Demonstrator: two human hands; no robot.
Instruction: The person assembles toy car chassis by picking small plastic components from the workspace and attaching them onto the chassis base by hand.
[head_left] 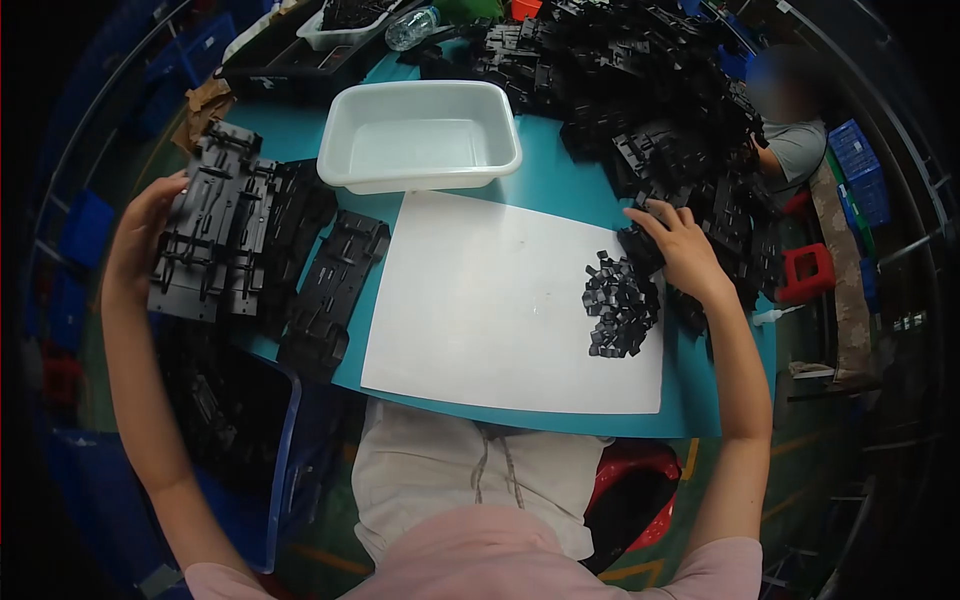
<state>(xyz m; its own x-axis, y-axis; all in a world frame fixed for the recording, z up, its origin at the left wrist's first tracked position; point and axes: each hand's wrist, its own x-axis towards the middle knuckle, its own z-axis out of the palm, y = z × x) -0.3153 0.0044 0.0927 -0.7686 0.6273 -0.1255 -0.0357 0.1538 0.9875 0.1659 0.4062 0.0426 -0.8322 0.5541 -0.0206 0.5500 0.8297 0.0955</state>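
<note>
My left hand [138, 235] has its fingers closed on the outer edge of a black moulded plastic chassis plate [200, 235], which leans over similar plates at the table's left edge. One more black chassis plate [338, 285] lies flat and slanted beside them. Across the table, my right hand [690, 258] is bent over a black plastic part [640, 250] at the edge of the large heap, its thumb and fingers around it; the exact contact is partly hidden. Just below that hand, a pile of small black clips or blocks [620, 305] sits on the white sheet [480, 300].
A white plastic tub [420, 180] stands behind the sheet on the teal table [560, 165]. Black parts heap [680, 130] along the back right, near a seated person [795, 150]. A clear bottle [412, 28] lies at the back. A blue crate [285, 470] is below left.
</note>
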